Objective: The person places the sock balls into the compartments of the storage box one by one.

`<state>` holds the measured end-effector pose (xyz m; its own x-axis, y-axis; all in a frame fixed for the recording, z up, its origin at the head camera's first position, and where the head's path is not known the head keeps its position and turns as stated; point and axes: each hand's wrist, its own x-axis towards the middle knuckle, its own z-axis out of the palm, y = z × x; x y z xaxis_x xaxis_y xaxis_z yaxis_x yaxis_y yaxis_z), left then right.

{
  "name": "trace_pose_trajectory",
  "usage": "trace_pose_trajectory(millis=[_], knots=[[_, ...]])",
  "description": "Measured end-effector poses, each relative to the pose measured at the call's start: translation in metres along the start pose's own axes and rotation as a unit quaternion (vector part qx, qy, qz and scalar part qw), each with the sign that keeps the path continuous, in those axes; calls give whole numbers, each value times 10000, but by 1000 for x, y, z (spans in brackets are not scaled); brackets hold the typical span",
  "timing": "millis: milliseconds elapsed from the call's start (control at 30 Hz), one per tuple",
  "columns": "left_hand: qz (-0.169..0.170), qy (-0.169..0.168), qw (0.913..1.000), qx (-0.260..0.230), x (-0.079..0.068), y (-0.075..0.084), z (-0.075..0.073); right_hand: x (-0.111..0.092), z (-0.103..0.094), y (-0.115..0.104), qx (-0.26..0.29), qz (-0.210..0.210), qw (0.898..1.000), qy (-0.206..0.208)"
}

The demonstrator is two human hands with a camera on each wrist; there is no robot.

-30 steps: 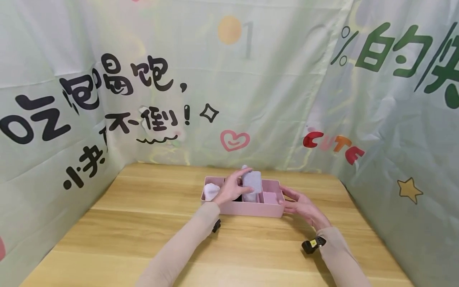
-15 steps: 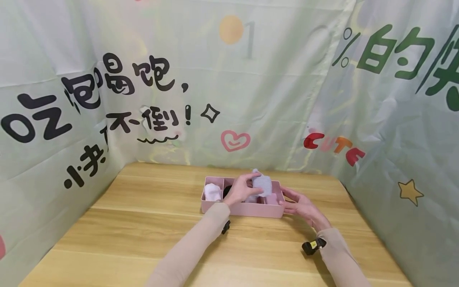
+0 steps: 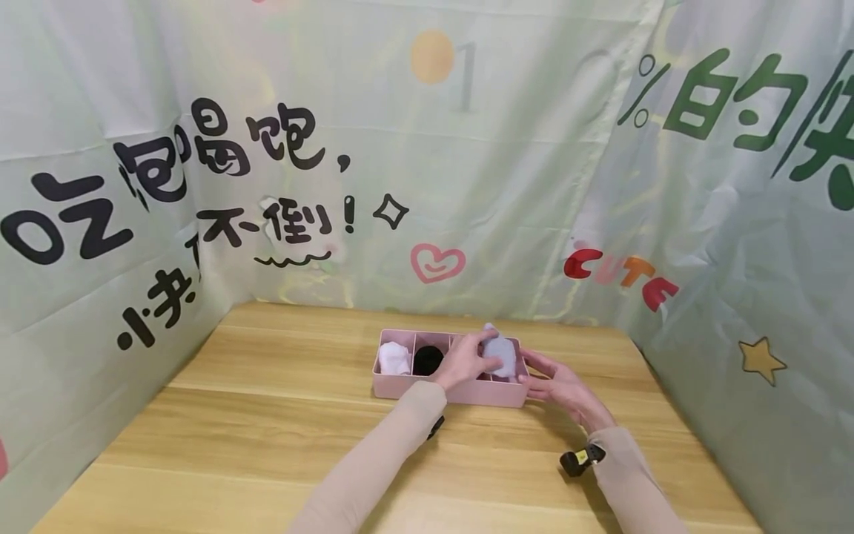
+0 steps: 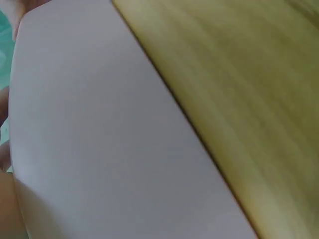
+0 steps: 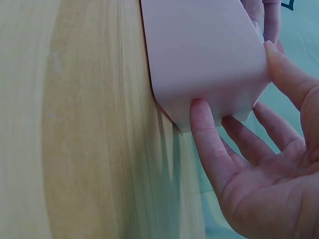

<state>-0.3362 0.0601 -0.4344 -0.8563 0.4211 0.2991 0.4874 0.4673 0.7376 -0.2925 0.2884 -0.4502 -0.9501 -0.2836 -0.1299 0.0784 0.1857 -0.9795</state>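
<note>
A pink divided box stands near the back of the table. My left hand pinches a folded grey-blue cloth bundle over the box's right-end compartment. Thumb and fingers press it from its left side; its lower part sits below the rim. My right hand rests against the box's right end, and the right wrist view shows its straight fingers touching that end wall. A white cloth bundle lies in the left compartment, a black round bundle in the one beside it. My left hand partly hides the third compartment.
The wooden table extends in front of the box and to both sides. A printed pale-green curtain hangs behind and at both sides. The box's pink front wall fills much of the left wrist view.
My left hand has carried the grey-blue cloth bundle rightward and down into the right-end compartment, uncovering the black bundle. My right hand has stayed at the box's end.
</note>
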Motion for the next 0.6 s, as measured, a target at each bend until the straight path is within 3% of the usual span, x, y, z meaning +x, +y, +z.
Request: trace_pose_trajectory(millis=[167,600], knots=[[60,-68,9997,241,0,-2,3,1,0,1,43,-17,10000,-68],[269,-358,9990,-86,-2,-9,-3,0,1,-2,-31,-4,10000,-59]])
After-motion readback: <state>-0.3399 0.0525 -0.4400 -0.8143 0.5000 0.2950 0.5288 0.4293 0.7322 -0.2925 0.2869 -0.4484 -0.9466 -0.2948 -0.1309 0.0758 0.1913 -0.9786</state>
